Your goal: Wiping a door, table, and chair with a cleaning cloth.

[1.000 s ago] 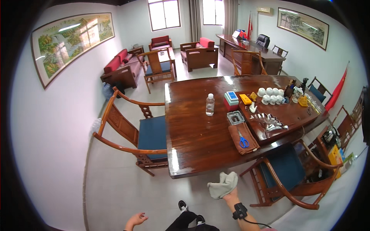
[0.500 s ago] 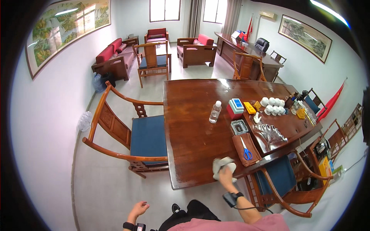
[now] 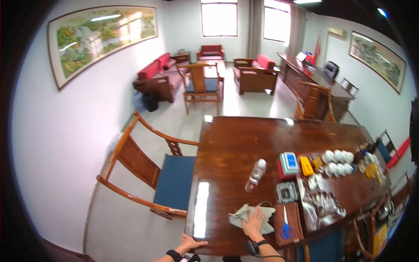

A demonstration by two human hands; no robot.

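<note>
My right hand lies flat on a pale grey cloth, its fingers stretched over it. The cloth is spread, rumpled, on the glossy brown wooden table. At the table's near left corner rests my left hand, fingers apart and holding nothing. Just right of the cloth, blue-handled scissors lie on a folded brown towel. A glass ashtray sits beyond the towel. Beyond the cloth stands a clear plastic bottle with a white cap.
Rows of white cups, a yellow box, a blue-and-white box and a shiny leaf-shaped ornament crowd the table's right side. A wooden armchair with a blue seat stands against the left edge. Sofas are farther back.
My right hand and the cloth have moved inward from the near edge, and the cloth is spread wider. My left hand has come up onto the table corner. The view has shifted.
</note>
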